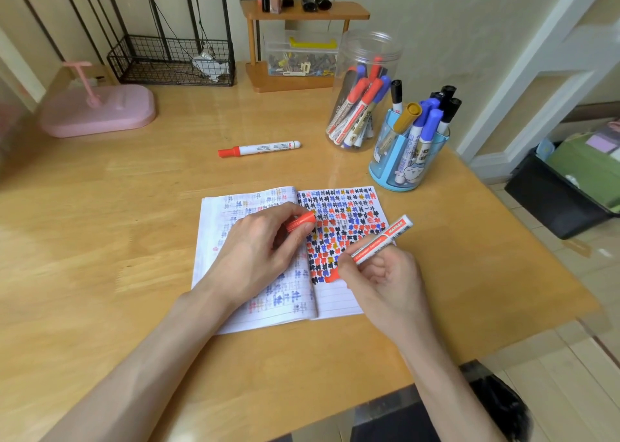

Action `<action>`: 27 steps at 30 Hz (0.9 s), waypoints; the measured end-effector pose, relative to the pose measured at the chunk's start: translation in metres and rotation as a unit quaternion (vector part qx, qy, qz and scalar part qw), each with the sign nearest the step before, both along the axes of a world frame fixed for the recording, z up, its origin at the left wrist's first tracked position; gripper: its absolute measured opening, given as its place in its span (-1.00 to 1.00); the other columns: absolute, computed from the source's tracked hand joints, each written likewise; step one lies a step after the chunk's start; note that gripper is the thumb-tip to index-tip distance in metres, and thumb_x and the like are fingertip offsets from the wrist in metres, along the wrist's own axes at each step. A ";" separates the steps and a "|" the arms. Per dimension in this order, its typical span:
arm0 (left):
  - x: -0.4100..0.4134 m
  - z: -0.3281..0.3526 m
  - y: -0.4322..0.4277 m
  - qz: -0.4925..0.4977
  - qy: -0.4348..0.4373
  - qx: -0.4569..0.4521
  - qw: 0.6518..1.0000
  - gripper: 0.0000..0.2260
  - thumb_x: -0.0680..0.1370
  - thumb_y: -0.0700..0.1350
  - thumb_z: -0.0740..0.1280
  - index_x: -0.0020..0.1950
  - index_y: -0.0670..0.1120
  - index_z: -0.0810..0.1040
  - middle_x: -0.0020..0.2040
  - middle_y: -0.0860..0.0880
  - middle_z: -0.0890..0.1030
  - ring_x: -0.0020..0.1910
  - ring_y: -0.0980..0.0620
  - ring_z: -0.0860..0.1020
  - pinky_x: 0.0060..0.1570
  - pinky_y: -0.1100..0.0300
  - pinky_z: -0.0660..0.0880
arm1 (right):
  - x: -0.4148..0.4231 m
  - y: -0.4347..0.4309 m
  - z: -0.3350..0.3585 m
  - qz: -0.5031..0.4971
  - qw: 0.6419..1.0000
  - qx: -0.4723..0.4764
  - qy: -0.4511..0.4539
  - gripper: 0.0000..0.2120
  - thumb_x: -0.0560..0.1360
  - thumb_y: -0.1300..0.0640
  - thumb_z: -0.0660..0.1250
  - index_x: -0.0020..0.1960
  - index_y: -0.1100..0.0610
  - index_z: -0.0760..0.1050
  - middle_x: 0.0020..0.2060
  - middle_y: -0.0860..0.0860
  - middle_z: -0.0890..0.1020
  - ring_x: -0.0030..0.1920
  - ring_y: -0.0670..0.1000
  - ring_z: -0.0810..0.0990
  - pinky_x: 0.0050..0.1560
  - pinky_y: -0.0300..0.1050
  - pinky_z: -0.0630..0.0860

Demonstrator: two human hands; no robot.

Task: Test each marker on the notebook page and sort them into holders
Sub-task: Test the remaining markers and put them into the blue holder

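Near the counter's (134,206) front edge the open notebook (335,302) lies flat, pinned by the left hand (258,247), which also grips the red cap (301,221), likely kept for recapping. The right hand (385,273) pinches the uncapped red marker (382,238), tip on the right page. Toward the right edge stand the clear jar (364,89) and blue holder (406,159).

views: one, head-worn, wide-angle | faces: forward and steeply down onto the table (134,206) | range: close, forearms (141,357) enter from the bottom edge, notebook (214,240) sits mid-frame | top edge: wall (436,22) and small shelf (303,13) at the table's far side | right edge: floor (570,357)
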State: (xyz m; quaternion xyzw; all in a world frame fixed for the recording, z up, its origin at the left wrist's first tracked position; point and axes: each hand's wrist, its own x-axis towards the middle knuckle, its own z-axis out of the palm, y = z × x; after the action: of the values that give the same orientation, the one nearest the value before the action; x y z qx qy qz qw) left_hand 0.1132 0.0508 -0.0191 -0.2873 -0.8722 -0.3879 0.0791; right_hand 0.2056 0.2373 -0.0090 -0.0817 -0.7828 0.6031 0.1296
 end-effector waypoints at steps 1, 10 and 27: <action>0.000 0.000 0.000 -0.002 0.000 0.000 1.000 -0.80 0.70 0.13 0.27 0.15 0.07 0.61 -0.12 0.10 0.68 -0.19 0.09 0.60 -0.16 -0.01 0.52 | 0.000 0.001 0.000 -0.005 1.000 -0.007 0.001 -0.90 0.53 0.33 0.44 -0.14 0.20 0.61 -0.37 0.11 0.68 -0.39 -0.01 0.61 -0.39 -0.23 0.48; 0.002 0.005 0.000 -0.025 0.019 0.032 0.999 -0.79 0.67 0.10 0.33 0.21 0.05 0.64 -0.02 0.18 0.65 -0.12 0.24 0.57 -0.14 0.28 0.45 | -0.001 0.004 0.006 -0.026 0.996 -0.079 0.018 -0.84 0.58 0.36 0.39 -0.15 0.19 0.58 -0.46 -0.03 0.59 -0.45 -0.11 0.54 -0.39 -0.28 0.43; 0.004 0.014 -0.001 -0.016 -0.036 0.115 0.993 -0.77 0.46 0.08 0.53 0.05 0.01 0.73 -0.36 0.28 0.53 -0.41 0.18 0.38 -0.33 0.41 0.27 | -0.029 0.002 0.025 -0.039 0.973 -0.223 0.041 -0.90 0.62 0.20 0.36 -0.07 0.12 0.58 -0.38 0.08 0.55 -0.43 0.01 0.43 -0.45 -0.24 0.33</action>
State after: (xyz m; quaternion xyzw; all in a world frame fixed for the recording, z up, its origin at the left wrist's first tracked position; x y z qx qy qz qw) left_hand 0.1173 0.0498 -0.0048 -0.2756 -0.8194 -0.4971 0.0741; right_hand 0.1767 0.2390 0.0159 -0.1148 -0.6185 0.7600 0.1633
